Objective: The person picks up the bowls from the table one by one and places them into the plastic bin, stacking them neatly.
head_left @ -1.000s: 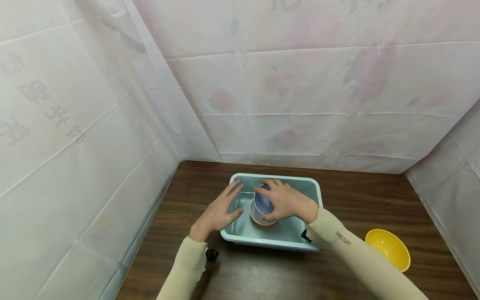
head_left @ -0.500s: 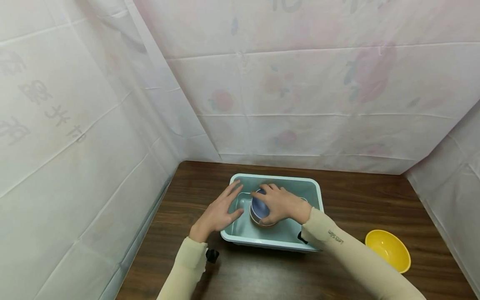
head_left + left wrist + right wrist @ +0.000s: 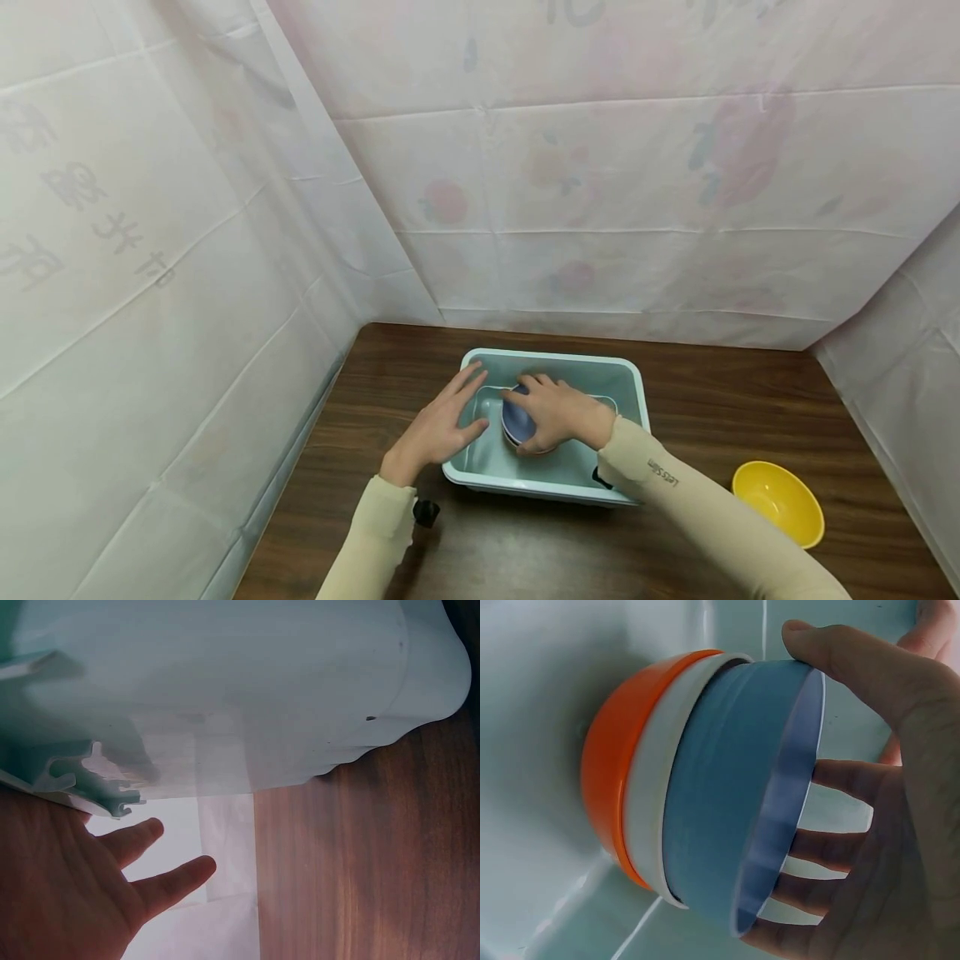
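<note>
A blue bowl (image 3: pixel 727 780) sits nested in a white bowl (image 3: pixel 654 772), with an orange bowl (image 3: pixel 607 765) around that. This stack stands inside a pale green plastic tub (image 3: pixel 525 484). My right hand (image 3: pixel 558 412) spans the blue bowl, thumb on one side of its rim and fingertips along the other; it covers part of the stack in the head view. At the tub's left wall, my left hand (image 3: pixel 435 423) has its fingers spread and extended over the rim. In the left wrist view, the fingers of the left hand (image 3: pixel 75 877) hold nothing.
A yellow bowl (image 3: pixel 778 503) lies on the dark wooden table (image 3: pixel 517 554), right of the tub and beside the right forearm. Printed white sheeting (image 3: pixel 600 192) hangs behind the table and along both sides.
The right hand has lowered the blue bowl from a tilt above the white bowl down into it, shifting slightly left. My left hand has stayed in place.
</note>
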Tool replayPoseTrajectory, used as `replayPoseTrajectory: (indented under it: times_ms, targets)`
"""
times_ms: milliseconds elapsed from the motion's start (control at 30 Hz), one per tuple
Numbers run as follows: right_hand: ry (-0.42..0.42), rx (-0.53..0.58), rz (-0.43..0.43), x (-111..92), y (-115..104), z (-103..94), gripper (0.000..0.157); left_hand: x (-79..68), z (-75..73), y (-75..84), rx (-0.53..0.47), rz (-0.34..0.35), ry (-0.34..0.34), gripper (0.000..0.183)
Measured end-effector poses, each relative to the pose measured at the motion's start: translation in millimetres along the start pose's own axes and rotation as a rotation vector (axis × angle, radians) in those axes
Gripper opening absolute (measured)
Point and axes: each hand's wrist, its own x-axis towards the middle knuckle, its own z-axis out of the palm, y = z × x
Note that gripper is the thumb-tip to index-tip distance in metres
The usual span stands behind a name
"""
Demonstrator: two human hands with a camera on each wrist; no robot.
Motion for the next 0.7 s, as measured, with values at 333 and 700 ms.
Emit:
replayPoseTrajectory:
  times_ms: [333,700]
  targets:
    - [-0.047,-0.018,0.05,0.9,-2.4,2.7,0.094,0.6,0.3,-0.3,-0.002,0.025,0.005,0.074]
    - [-0.047,-0.058,0.152,-3.7,-3.9,0.0,0.099,1.7,1.0,-0.1,-0.002,0.017,0.0,0.075]
